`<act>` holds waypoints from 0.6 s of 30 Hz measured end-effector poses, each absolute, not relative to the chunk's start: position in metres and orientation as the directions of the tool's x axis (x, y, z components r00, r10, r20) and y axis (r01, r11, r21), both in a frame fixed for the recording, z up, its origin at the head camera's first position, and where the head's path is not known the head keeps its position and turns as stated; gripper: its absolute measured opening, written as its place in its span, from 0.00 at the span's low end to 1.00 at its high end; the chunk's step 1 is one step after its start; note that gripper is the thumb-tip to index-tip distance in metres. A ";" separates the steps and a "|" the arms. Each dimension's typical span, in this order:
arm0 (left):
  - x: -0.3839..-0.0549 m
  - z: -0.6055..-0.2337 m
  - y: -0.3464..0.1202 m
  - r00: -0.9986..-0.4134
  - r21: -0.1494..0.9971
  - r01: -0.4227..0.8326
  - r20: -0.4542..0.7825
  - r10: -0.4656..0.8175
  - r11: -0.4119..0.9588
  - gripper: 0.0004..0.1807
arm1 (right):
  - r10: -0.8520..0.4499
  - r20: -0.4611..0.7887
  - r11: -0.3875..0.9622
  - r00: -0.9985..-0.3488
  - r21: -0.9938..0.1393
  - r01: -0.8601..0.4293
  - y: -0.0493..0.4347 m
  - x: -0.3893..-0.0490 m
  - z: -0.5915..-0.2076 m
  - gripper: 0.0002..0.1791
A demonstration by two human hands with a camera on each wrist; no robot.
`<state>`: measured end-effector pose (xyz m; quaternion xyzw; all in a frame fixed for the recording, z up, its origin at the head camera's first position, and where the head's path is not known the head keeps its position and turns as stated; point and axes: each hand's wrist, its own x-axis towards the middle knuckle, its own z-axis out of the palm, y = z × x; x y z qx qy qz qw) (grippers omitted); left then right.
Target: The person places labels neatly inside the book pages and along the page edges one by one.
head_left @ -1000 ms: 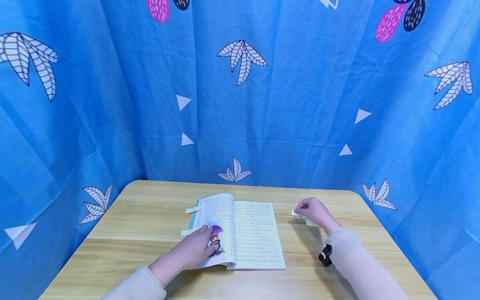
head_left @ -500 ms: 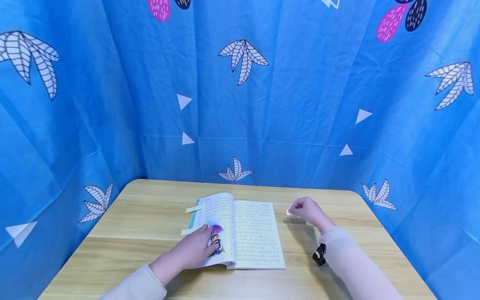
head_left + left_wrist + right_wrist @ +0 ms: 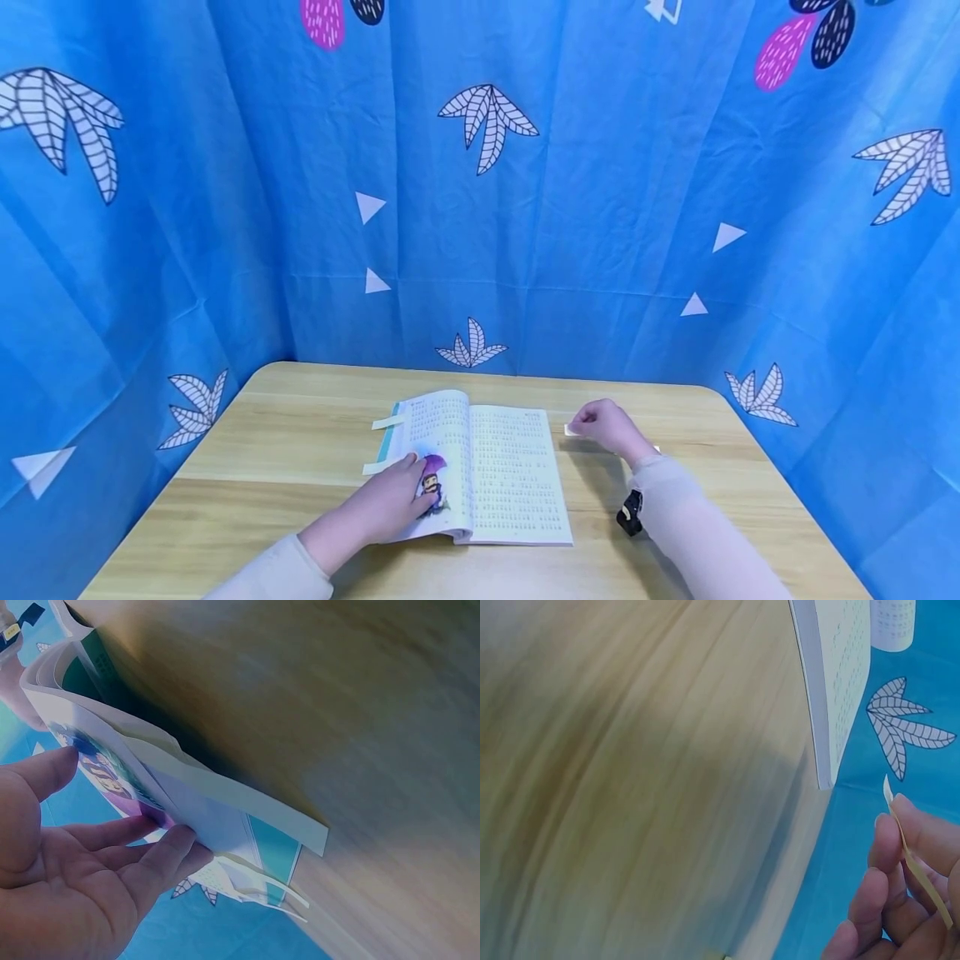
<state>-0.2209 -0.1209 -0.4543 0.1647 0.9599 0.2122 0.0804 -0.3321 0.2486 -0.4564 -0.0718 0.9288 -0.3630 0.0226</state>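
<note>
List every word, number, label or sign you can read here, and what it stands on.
Nothing is legible.
Left page: rows of print, too small to read.
Right page: rows of print, too small to read.
Black wrist device: too blurred to read any label.
Paper strips: no writing visible.
Curtain: printed patterns, no lettering visible.

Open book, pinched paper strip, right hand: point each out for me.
Open book [image 3: 504,475], head view: right-hand page.
Pinched paper strip [image 3: 926,886], right wrist view: its lower length.
Right hand [image 3: 612,427], head view: back of it.
</note>
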 end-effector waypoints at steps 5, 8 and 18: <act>-0.222 -0.454 -0.120 -0.933 0.434 0.278 -0.089 0.348 0.857 0.36 | -0.150 0.000 0.729 -0.989 -0.675 -0.110 0.245 -0.334 -0.460 0.03; -0.222 -0.453 -0.120 -0.933 0.433 0.275 -0.094 0.347 0.858 0.36 | -0.149 -0.011 0.729 -0.989 -0.676 -0.102 0.243 -0.337 -0.462 0.02; -0.222 -0.453 -0.119 -0.934 0.433 0.269 -0.101 0.343 0.860 0.36 | -0.184 -0.001 0.730 -0.983 -0.670 -0.136 0.235 -0.343 -0.473 0.04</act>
